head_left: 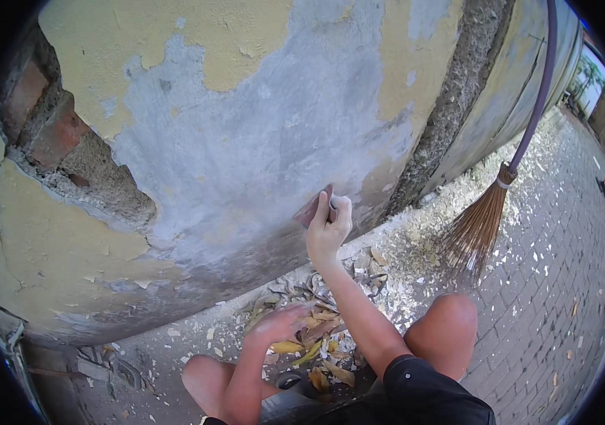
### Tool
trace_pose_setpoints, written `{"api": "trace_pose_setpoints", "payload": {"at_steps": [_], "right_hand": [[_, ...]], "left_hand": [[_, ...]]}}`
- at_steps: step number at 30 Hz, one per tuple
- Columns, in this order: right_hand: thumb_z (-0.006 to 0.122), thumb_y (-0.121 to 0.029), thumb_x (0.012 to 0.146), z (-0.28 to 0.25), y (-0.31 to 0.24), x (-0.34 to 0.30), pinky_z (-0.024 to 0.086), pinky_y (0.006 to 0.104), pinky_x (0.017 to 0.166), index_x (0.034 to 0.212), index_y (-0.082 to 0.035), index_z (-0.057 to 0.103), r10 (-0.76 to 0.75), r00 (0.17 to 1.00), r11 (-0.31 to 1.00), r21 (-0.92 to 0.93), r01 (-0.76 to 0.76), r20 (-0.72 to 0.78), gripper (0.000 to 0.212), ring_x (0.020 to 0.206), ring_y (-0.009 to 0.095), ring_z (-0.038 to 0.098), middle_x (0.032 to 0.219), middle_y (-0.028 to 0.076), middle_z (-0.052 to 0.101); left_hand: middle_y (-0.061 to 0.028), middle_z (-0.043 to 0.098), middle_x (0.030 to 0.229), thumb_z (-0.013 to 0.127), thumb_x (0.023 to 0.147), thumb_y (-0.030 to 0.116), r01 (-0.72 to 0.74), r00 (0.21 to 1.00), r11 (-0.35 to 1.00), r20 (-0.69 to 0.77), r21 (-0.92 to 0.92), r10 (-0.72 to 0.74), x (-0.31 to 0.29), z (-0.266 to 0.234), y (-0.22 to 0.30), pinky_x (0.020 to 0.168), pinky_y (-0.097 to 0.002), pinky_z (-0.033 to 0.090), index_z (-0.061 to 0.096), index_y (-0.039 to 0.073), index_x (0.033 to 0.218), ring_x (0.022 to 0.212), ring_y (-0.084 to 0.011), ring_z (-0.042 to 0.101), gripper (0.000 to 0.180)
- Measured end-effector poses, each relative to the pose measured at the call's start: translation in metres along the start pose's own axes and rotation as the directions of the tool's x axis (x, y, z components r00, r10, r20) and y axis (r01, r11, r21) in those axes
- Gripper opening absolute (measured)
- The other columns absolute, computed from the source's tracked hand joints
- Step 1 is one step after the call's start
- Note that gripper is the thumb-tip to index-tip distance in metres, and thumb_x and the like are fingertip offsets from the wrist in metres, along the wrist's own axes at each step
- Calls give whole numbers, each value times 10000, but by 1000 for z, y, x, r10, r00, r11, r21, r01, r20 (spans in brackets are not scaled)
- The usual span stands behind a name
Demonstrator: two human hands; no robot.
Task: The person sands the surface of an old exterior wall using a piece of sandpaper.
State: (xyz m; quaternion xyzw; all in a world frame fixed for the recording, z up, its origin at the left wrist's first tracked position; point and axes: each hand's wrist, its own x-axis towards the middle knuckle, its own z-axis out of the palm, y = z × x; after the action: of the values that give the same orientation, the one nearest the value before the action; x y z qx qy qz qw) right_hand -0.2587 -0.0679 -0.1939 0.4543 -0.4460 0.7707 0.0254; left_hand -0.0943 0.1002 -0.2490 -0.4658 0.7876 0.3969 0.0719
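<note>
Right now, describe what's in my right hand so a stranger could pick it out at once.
Find the big peeling yellow wall, then the bare grey patch at its middle. Near that patch's lower right, the right hand holds a small thin sheet at the wall; its dark reddish-brown colour sets it apart from the pale grey beside it.

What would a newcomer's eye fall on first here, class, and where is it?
At top centre, the big grey patch amid flaking yellow paint stands out. Near its lower edge, the right hand holds a reddish-brown sheet. At right, a purple-handled broom slants over pale flakes on the paving.
</note>
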Motion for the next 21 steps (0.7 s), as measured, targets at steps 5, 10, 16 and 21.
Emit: {"api": "trace_pose_setpoints", "payload": {"at_steps": [5, 10, 16, 21], "right_hand": [[610, -43, 1001, 8, -22, 54, 381, 257, 550, 904, -15, 513, 108, 993, 989, 106, -104, -36, 141, 632, 64, 455, 725, 8, 521], [603, -119, 1021, -6, -13, -14, 398, 286, 586, 872, -18, 497, 188, 979, 982, -49, -185, 75, 208, 661, 97, 456, 739, 24, 503], [636, -31, 978, 1, -19, 46, 388, 274, 580, 883, -24, 509, 269, 955, 952, 186, -245, -121, 159, 672, 80, 463, 786, 3, 516], [637, -40, 977, 3, 0, -16, 370, 281, 562, 904, -24, 552, 192, 981, 979, 72, -190, -16, 113, 624, 110, 457, 752, 34, 521]], "left_hand": [[-162, 468, 1501, 547, 976, 232, 296, 954, 943, 3, 151, -300, -14, -2, 11, 1142, -435, 371, 396, 208, 1519, 1372, -323, 460, 564], [-168, 420, 1541, 513, 1001, 340, -59, 998, 993, 23, -105, 61, -10, 8, -16, 1151, -428, 360, 412, 178, 1511, 1400, -354, 419, 545], [-203, 428, 1524, 508, 1005, 366, 153, 988, 980, 4, 127, -154, -15, 10, -12, 1150, -426, 358, 422, 111, 1495, 1384, -372, 432, 560], [-158, 410, 1553, 538, 984, 300, 85, 996, 993, 45, -78, -82, -19, 1, 0, 1146, -458, 365, 400, 173, 1517, 1398, -345, 429, 565]]}}
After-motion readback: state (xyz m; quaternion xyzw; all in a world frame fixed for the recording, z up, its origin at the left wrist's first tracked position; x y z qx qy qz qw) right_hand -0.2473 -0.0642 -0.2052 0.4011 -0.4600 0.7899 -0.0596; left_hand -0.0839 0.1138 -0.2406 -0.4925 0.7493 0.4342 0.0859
